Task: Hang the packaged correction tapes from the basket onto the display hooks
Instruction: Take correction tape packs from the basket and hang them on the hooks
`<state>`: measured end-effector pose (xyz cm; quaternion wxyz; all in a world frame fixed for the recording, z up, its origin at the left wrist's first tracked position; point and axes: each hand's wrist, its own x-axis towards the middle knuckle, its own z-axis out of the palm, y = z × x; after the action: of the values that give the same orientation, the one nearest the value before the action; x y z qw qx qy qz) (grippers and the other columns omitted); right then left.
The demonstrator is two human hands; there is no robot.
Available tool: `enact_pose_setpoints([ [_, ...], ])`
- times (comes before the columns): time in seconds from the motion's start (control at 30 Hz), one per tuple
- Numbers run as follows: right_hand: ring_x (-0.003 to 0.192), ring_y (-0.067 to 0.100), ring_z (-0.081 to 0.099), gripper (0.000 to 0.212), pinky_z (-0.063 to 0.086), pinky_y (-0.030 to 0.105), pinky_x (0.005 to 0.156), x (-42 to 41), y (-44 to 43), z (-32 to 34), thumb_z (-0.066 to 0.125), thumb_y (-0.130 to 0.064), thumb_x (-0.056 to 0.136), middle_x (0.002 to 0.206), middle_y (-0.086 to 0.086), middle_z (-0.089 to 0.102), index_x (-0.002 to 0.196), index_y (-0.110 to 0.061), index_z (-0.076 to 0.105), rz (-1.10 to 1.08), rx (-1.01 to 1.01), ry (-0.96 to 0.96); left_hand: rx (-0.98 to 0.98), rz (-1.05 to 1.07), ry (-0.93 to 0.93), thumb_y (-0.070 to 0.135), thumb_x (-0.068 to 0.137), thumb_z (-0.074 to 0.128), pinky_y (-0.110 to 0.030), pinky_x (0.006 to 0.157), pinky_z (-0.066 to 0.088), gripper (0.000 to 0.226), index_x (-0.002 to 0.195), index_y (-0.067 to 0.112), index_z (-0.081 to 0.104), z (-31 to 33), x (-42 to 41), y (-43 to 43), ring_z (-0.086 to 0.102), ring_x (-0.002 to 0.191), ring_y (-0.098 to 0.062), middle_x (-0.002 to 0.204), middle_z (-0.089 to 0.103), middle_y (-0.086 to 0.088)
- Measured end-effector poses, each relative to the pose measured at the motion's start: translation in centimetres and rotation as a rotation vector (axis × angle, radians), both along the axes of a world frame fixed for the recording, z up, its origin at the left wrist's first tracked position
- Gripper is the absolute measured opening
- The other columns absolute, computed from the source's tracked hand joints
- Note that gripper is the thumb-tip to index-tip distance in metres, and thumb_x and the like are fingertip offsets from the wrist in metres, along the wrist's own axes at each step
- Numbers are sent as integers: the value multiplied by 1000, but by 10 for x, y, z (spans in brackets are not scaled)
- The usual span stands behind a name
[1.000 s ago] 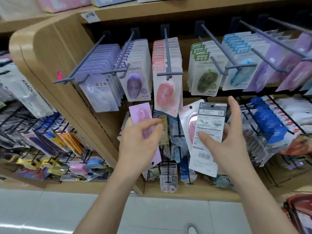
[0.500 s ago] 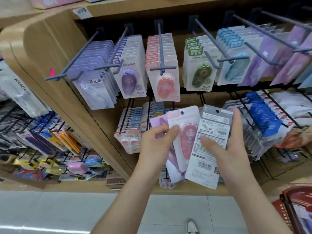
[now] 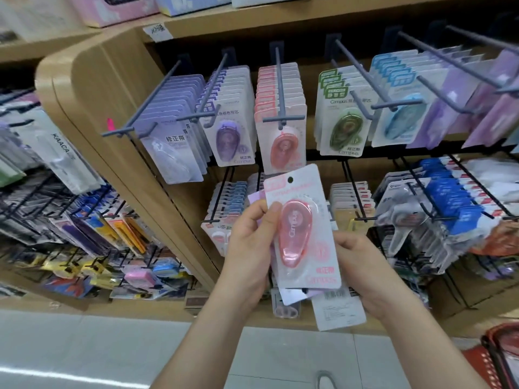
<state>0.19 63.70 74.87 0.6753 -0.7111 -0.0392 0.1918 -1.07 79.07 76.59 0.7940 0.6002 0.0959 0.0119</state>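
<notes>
- Now my left grip [image 3: 247,248] and right grip [image 3: 362,270] meet on one small stack; a second ago they were apart, each with its own packs.
- The pink correction tape pack [image 3: 304,228] has come to the front of that stack and faces me between both grips, its hang hole [image 3: 290,180] at the top and uncovered.
- My left grip pinches the pack's left edge, thumb on the front and fingers behind; my right grip curls round the stack's lower right corner.
- A lilac pack [image 3: 254,198] peeks out just above my left grip, and a white-backed pack [image 3: 337,313] sticks out below my right grip.
- The pink row's hook [image 3: 281,118] is just above both grips, so I judge this pack goes there next, with the hole lined up on the hook's tip.
- The red basket [image 3: 500,357] sits low, well to the right of my right grip.
</notes>
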Motion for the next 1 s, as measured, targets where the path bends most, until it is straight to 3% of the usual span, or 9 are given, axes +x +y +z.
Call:
enact_pose_setpoints([
  [0.1,67,10,73,38,57,23,57,1,0,6,63,-9,93,76,-1,77,66,-31,80,54,24,-25,-2,-25,-18,31,88,56,-35,76,58,30,107,11,67,-3,1,1,71,89,-17,102,76,-3],
  [0.17,68,13,73,36,58,25,55,1,1,6,65,-3,90,76,0,77,67,-27,80,49,51,-14,32,-39,-53,35,84,58,-36,79,57,27,96,13,68,-2,2,1,70,90,-17,100,75,-3],
  [0.23,78,13,74,25,59,29,64,1,1,0,72,-5,86,82,-4,77,75,-26,80,-11,11,-80,88,3,-132,34,82,59,-32,74,56,22,86,13,65,2,6,4,68,83,-14,90,73,-1],
  [0.3,88,7,70,13,56,34,83,2,-3,-8,71,-11,88,87,-9,77,84,-20,80,-87,-93,-183,153,105,-229,32,85,58,-32,70,55,22,85,11,62,11,13,12,65,78,-15,83,70,0],
  [0.37,86,4,67,16,48,34,88,3,-10,-13,66,-15,93,84,-9,75,81,-12,76,-166,-149,-230,261,190,-302,27,91,58,-34,69,52,18,84,11,61,21,20,21,62,75,-16,79,67,1],
  [0.47,79,0,63,22,44,29,84,5,-17,-14,64,-15,94,79,-11,73,74,-14,74,-266,-159,-258,377,232,-352,17,99,55,-24,60,49,19,81,13,59,31,31,25,58,64,-7,67,65,10],
  [0.67,80,-3,61,22,42,17,77,7,-18,-15,65,-15,93,79,-17,71,73,-21,72,-314,-191,-320,531,281,-379,21,100,56,-37,61,49,23,77,22,60,32,51,21,61,66,-13,68,67,8],
  [0.8,73,-6,59,22,41,5,69,7,-18,-17,65,-11,93,78,-12,70,73,-19,72,-361,-164,-372,639,296,-422,25,100,56,-34,58,46,24,79,13,58,30,52,18,57,64,-10,70,64,3],
  [1.0,73,-4,59,25,40,4,69,8,-19,-19,64,-8,92,75,-11,69,70,-19,69,-466,-120,-406,672,356,-342,31,99,58,-29,56,40,28,73,20,56,26,73,17,49,58,-5,64,58,6],
])
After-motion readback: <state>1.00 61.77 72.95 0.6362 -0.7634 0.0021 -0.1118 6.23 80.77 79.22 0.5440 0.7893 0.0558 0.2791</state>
